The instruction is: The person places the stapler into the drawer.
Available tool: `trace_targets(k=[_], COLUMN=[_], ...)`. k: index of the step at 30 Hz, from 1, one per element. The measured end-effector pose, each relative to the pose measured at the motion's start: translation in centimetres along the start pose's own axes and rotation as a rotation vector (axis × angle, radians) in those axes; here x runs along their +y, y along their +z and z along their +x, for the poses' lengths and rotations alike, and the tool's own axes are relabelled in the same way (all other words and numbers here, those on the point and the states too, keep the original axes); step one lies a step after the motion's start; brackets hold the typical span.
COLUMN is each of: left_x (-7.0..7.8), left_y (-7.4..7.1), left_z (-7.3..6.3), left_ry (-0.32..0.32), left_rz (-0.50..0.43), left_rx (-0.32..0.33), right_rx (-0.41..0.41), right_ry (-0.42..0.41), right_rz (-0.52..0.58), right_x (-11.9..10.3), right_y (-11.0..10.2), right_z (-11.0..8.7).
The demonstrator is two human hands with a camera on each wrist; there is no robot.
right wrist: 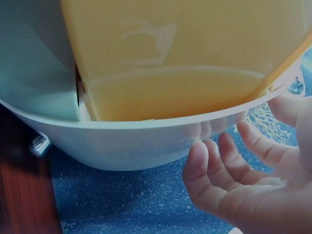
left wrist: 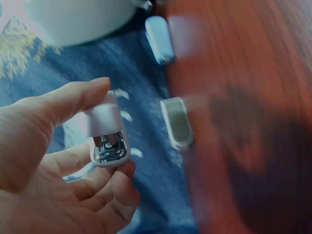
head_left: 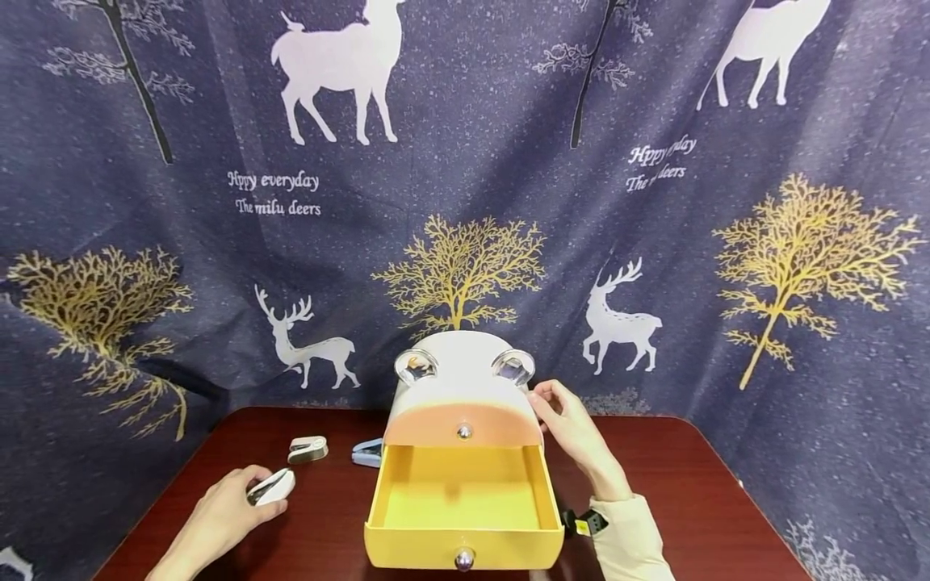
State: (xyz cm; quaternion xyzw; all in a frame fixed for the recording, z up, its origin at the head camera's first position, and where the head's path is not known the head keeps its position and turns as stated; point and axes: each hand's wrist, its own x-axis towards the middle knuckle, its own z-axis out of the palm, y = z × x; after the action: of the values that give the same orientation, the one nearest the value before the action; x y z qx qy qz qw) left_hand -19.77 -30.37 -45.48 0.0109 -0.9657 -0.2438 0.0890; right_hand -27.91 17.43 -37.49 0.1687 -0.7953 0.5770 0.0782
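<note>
My left hand [head_left: 224,510] pinches a small white stapler [head_left: 273,487] between thumb and fingers, just above the table. Its metal inside [left wrist: 110,148] shows in the left wrist view. Farther back lie a white-and-grey stapler [head_left: 308,449] and a light blue stapler [head_left: 367,453], the latter partly behind the box. At the centre stands a white frog-like drawer box [head_left: 465,367], its yellow lower drawer [head_left: 462,549] pulled out with nothing inside it. My right hand [head_left: 574,428] rests loosely bent fingertips against the box's right side.
The dark red table [head_left: 654,500] meets a dark blue deer-print cloth [head_left: 465,161] at its back edge. A black connector with a yellow label [head_left: 587,524] hangs by my right sleeve. The upper peach drawer [head_left: 436,424] is closed.
</note>
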Motion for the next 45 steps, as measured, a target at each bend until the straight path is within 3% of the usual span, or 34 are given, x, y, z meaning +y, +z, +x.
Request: trace_targets(k=[10,14,18,24,26,31,39,45], left_x=[6.4,8.5,10.5,13.6,14.6,16.6,20.1,22.6], left_y=[-0.9,-1.2,-1.9,-2.9,-3.1,-3.1,-2.6,-1.5], left_z=[-0.5,-0.8,-0.9,-1.1,-1.2,-1.2,-0.2,0.7], left_ry=[0.134,0.210,0.254,0.289,0.340,0.480,0.679,0.793], left_rz=[-0.020,-0.031,-0.044,-0.059,-0.060,-0.063,0.020,0.083], left_rx=[0.087,0.139,0.133,0.079,0.080,0.052,-0.056,-0.165], right_rx=[0.028,0.025,0.026,0.008,0.000,0.003,0.007,-0.004], right_ry=[-0.005,-0.022,-0.022,-0.006,-0.006,-0.001,0.007,0.014], right_rz=[0.016,0.024,0.028,0.030,0.028,0.025,0.027,0.017], right_x=[3.3,3.7,3.7,1.2,0.2,0.1,0.2,0.2], right_y=[-0.3,0.0,0.2,0.1,0.1,-0.1,-0.1,0.1], right_z=[1.3,1.3,1.4,0.8,0.6,0.5,0.3,0.0])
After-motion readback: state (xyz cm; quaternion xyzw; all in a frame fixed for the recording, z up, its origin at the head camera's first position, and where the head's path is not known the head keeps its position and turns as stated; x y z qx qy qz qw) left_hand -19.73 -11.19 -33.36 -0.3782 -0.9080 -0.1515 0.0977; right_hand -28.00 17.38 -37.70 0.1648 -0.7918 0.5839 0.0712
